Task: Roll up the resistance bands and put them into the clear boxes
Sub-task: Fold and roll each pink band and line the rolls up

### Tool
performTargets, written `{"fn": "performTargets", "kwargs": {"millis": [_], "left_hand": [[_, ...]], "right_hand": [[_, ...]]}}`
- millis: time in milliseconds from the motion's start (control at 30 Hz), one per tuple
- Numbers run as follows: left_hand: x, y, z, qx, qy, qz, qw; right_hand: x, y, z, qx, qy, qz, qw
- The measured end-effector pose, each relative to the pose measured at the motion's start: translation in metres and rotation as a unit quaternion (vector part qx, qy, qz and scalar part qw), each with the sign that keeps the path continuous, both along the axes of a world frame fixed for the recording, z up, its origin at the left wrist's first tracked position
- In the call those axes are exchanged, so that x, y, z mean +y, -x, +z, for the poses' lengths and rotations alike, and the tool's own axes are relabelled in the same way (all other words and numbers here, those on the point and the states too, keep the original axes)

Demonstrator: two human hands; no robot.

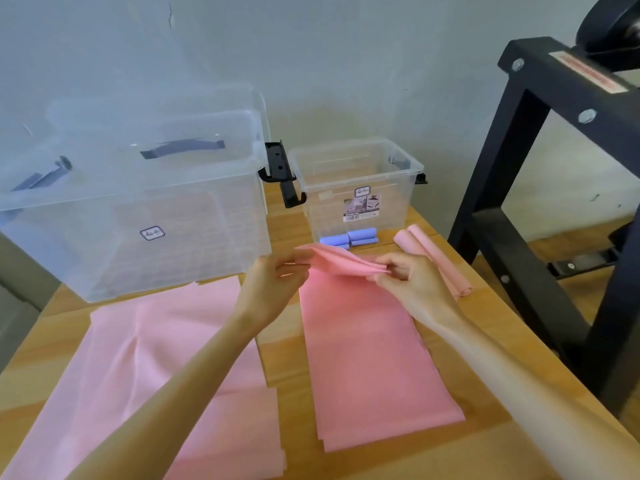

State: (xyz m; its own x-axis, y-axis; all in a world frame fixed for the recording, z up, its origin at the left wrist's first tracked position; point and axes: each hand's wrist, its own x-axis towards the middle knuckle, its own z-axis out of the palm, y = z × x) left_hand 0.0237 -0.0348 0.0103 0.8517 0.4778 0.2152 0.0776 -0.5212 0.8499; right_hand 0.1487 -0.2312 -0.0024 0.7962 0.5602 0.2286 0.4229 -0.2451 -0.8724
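At lower left, a spare flat pink resistance band (166, 358) lies on the wooden bench (485, 327). In the centre, the left hand (273, 285) and right hand (405, 275) each pinch the far end of the long pink elastic band (363, 341), lifted just before the small clear plastic box (356, 188). I'd say keep both edges level and the first turn tight, or the roll cones.

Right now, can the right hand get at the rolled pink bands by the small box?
Probably yes. The rolled pink bands lie on the table just right of the right hand, with nothing between them. But that hand and the left hand hold the pink band, so it must let go first.
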Motion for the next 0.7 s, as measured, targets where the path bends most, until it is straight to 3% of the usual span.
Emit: {"fn": "performTargets", "kwargs": {"millis": [267,433,533,700], "left_hand": [[0.003,-0.001,-0.003,0.000,-0.045,-0.010,0.999],[0.001,-0.015,-0.011,-0.036,-0.023,0.006,0.999],[0.001,-0.018,-0.020,-0.064,-0.054,0.024,0.996],[0.007,-0.030,-0.033,-0.013,-0.069,-0.006,0.998]], "right_hand": [[-0.008,-0.004,-0.003,0.049,-0.052,-0.009,0.997],[0.009,-0.021,-0.003,-0.022,-0.024,-0.049,0.998],[0.017,-0.025,-0.005,-0.035,-0.044,-0.058,0.997],[0.026,-0.036,-0.017,-0.034,-0.017,-0.050,0.998]]}}
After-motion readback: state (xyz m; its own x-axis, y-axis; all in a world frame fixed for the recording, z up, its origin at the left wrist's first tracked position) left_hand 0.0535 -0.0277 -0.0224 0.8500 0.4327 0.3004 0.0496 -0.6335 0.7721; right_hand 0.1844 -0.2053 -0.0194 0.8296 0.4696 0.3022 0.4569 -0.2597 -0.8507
